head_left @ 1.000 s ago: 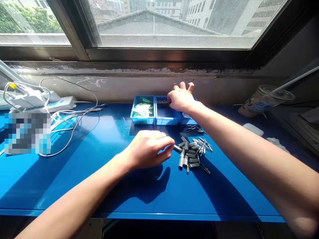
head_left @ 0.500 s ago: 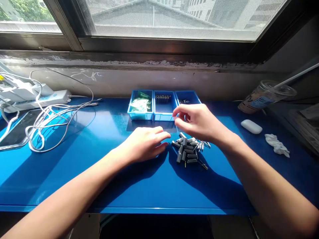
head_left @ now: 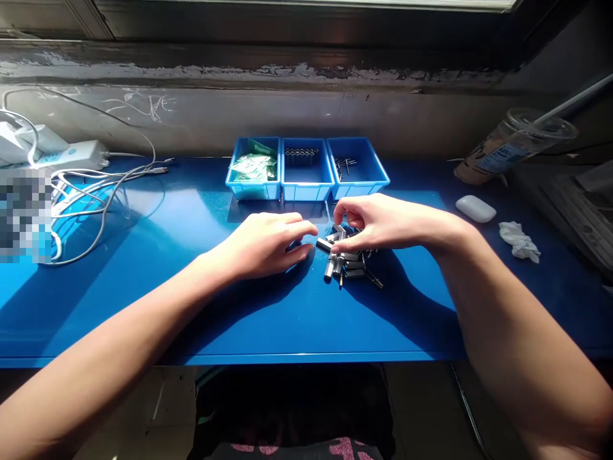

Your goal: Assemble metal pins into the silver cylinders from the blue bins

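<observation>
My right hand [head_left: 378,220] is over a loose pile of short dark cylinders [head_left: 354,273], its thumb and index finger apart around a grey piece [head_left: 339,231] at the pile's upper left. Whether the fingertips touch that piece is hard to tell. Thin metal pins [head_left: 376,279] stick out among the cylinders, and the hand covers part of the heap. To the left of the pile, my left hand [head_left: 268,246] rests low over the table with fingers spread and nothing in them.
Three blue bins stand behind the hands: the left bin [head_left: 252,191] holds green-white packets, the middle bin [head_left: 306,191] rows of dark cylinders, the right bin [head_left: 361,189] thin pins. White cables [head_left: 105,204] lie left; a drink cup [head_left: 507,150], white case [head_left: 476,209] and crumpled tissue [head_left: 520,241] lie right.
My right hand has come down from in front of the bins to the pile, its thumb and index finger wider apart. The view has tilted downward. My left hand stays beside the pile.
</observation>
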Available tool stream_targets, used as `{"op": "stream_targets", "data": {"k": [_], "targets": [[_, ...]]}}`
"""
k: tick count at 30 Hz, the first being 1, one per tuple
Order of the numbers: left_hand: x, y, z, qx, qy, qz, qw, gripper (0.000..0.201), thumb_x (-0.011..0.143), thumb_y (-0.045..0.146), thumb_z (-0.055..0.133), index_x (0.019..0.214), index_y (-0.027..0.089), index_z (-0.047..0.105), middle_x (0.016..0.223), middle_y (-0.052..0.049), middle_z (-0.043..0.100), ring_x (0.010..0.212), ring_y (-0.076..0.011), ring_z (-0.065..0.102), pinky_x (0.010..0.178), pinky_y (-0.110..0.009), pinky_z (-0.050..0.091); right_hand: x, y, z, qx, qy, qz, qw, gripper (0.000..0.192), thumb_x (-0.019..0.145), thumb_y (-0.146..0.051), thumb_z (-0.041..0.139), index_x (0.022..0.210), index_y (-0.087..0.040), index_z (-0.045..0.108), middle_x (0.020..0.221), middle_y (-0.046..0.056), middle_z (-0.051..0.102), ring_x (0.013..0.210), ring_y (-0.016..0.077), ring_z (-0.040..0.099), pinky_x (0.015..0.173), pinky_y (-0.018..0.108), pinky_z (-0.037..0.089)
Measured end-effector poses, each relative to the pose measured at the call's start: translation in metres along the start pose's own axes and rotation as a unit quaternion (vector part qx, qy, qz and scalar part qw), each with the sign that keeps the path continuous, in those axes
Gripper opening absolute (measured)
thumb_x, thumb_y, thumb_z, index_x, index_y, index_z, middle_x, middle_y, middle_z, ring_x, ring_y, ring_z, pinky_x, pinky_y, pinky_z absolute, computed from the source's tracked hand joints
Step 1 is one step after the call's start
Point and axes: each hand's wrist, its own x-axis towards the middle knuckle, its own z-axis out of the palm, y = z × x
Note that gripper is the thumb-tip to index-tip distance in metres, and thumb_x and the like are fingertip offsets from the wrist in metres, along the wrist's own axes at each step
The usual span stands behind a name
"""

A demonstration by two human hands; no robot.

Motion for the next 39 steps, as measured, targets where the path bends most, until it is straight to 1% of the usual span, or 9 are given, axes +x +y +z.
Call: {"op": "stream_targets", "data": {"k": [4, 7, 12, 15, 19, 24, 29, 34, 39], "targets": [[0.000, 0.000, -0.001, -0.010, 0.001, -0.007, 1.000, 0.026, 0.103, 0.030, 0.059, 0.123, 0.018, 0.073, 0.102, -0.005, 0.075, 0.073, -0.0141, 0.065, 0.063, -0.024, 0.045, 0.002, 0.003, 0.003, 0.003, 0.004, -0.007, 1.000, 0.059, 0.072, -0.076, 0.077, 0.101, -0.025, 0.069, 0.086, 0.002, 0.066, 0.072, 0.0202, 0.056, 0.059, 0.031, 0.036], [0.001, 0.000, -0.002, -0.014, -0.006, -0.013, 1.000, 0.026, 0.103, 0.030, 0.060, 0.123, 0.018, 0.073, 0.103, -0.006, 0.075, 0.074, -0.0145, 0.066, 0.064, -0.024, 0.046, 0.002, 0.007, 0.002, 0.009, 0.000, -0.014, 1.000, 0.059, 0.073, -0.077, 0.076, 0.099, -0.025, 0.068, 0.086, 0.003, 0.067, 0.070, 0.0197, 0.055, 0.057, 0.031, 0.035], [0.001, 0.000, 0.000, -0.009, 0.000, -0.008, 1.000, 0.027, 0.103, 0.030, 0.058, 0.122, 0.018, 0.073, 0.102, -0.006, 0.076, 0.076, -0.0153, 0.067, 0.064, -0.025, 0.046, 0.001, 0.013, 0.000, -0.001, 0.010, 0.009, 1.000, 0.064, 0.069, -0.082, 0.077, 0.098, -0.025, 0.067, 0.086, 0.004, 0.068, 0.068, 0.0197, 0.054, 0.055, 0.032, 0.034], [0.000, -0.001, 0.001, -0.013, 0.005, -0.004, 1.000, 0.026, 0.103, 0.030, 0.059, 0.122, 0.018, 0.073, 0.100, -0.006, 0.075, 0.075, -0.0146, 0.066, 0.064, -0.025, 0.046, 0.001, 0.015, 0.000, -0.015, 0.003, 0.021, 1.000, 0.061, 0.071, -0.081, 0.076, 0.093, -0.024, 0.069, 0.085, 0.005, 0.070, 0.067, 0.0202, 0.056, 0.056, 0.032, 0.034], [0.000, -0.001, 0.000, -0.017, 0.010, -0.002, 1.000, 0.026, 0.103, 0.029, 0.060, 0.122, 0.018, 0.073, 0.100, -0.005, 0.075, 0.073, -0.0141, 0.065, 0.064, -0.025, 0.046, 0.003, 0.016, -0.001, -0.031, -0.006, 0.014, 0.999, 0.058, 0.073, -0.079, 0.076, 0.088, -0.024, 0.071, 0.082, 0.005, 0.070, 0.067, 0.0202, 0.057, 0.056, 0.032, 0.034], [0.000, 0.000, 0.000, -0.015, 0.005, -0.003, 1.000, 0.026, 0.103, 0.029, 0.059, 0.122, 0.017, 0.073, 0.100, -0.006, 0.075, 0.074, -0.0145, 0.066, 0.064, -0.025, 0.047, 0.003, 0.015, -0.001, -0.021, -0.001, 0.009, 1.000, 0.055, 0.074, -0.075, 0.077, 0.091, -0.023, 0.072, 0.082, 0.004, 0.070, 0.066, 0.0196, 0.057, 0.056, 0.032, 0.035], [0.000, 0.001, 0.000, -0.014, 0.005, -0.007, 1.000, 0.025, 0.103, 0.028, 0.059, 0.121, 0.018, 0.073, 0.100, -0.006, 0.076, 0.076, -0.0150, 0.067, 0.065, -0.024, 0.046, 0.004, 0.014, 0.000, -0.027, 0.008, 0.011, 1.000, 0.058, 0.075, -0.079, 0.074, 0.092, -0.023, 0.071, 0.083, 0.005, 0.070, 0.068, 0.0210, 0.058, 0.057, 0.032, 0.035], [0.000, 0.000, 0.000, -0.018, -0.003, -0.008, 1.000, 0.027, 0.103, 0.029, 0.059, 0.122, 0.017, 0.073, 0.100, -0.006, 0.075, 0.074, -0.0147, 0.066, 0.063, -0.024, 0.046, 0.003, 0.014, 0.000, -0.011, 0.024, -0.034, 0.999, 0.059, 0.074, -0.077, 0.075, 0.103, -0.026, 0.068, 0.085, 0.003, 0.066, 0.069, 0.0200, 0.055, 0.059, 0.032, 0.036], [0.000, 0.000, 0.000, -0.019, -0.006, -0.007, 1.000, 0.027, 0.103, 0.030, 0.058, 0.122, 0.017, 0.073, 0.101, -0.006, 0.075, 0.073, -0.0146, 0.065, 0.063, -0.025, 0.046, 0.003, 0.014, 0.002, 0.000, 0.023, -0.040, 0.999, 0.058, 0.072, -0.075, 0.078, 0.099, -0.025, 0.067, 0.084, 0.002, 0.063, 0.068, 0.0183, 0.052, 0.059, 0.031, 0.035]]}}
